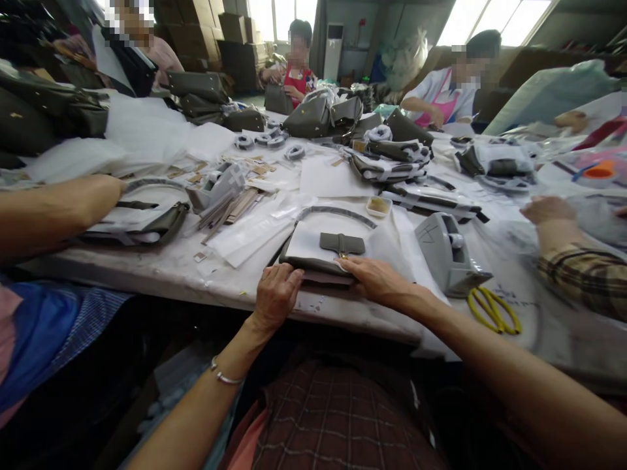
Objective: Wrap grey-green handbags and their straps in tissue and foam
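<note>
A grey handbag lies flat at the table's near edge, covered with white wrapping paper and showing its grey flap strap with a small gold clasp. My left hand grips the bag's near left edge, fingers curled over it. My right hand rests on the bag's near right corner, fingertips pressed down by the clasp. The bag's curved handle lies behind it.
A grey tape dispenser and yellow scissors lie to the right. A co-worker's arm reaches over another bag at left; another co-worker's hand is at right. Several wrapped bags, tape rolls and paper sheets crowd the far table.
</note>
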The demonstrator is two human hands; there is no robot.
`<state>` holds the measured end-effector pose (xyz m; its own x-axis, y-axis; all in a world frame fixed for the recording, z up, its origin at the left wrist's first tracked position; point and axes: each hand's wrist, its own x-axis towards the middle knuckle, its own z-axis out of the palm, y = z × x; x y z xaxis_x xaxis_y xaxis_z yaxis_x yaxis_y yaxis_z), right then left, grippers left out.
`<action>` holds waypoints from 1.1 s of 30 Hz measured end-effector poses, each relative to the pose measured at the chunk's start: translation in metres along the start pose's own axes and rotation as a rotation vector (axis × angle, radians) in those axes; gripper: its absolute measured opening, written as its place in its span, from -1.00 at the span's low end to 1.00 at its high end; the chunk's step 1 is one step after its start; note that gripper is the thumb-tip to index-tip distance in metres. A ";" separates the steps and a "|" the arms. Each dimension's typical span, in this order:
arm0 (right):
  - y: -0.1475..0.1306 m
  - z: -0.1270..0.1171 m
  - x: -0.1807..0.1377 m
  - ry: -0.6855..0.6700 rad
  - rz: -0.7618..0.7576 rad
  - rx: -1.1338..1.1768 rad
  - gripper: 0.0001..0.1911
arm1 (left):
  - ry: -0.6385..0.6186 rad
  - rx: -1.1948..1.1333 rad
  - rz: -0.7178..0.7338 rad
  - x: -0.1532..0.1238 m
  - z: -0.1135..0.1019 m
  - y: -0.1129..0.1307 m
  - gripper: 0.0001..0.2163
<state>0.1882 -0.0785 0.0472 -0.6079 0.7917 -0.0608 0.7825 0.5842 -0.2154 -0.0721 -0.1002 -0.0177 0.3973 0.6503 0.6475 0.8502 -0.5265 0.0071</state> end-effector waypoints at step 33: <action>-0.012 0.065 -0.018 0.522 0.146 -0.166 -0.57 | -0.155 0.023 0.299 0.027 0.028 0.037 -0.61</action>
<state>0.1811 -0.1112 -0.0122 -0.3769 0.8251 0.4209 0.8899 0.4486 -0.0827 -0.0204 -0.0864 -0.0212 0.6768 0.5450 0.4949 0.6945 -0.6955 -0.1840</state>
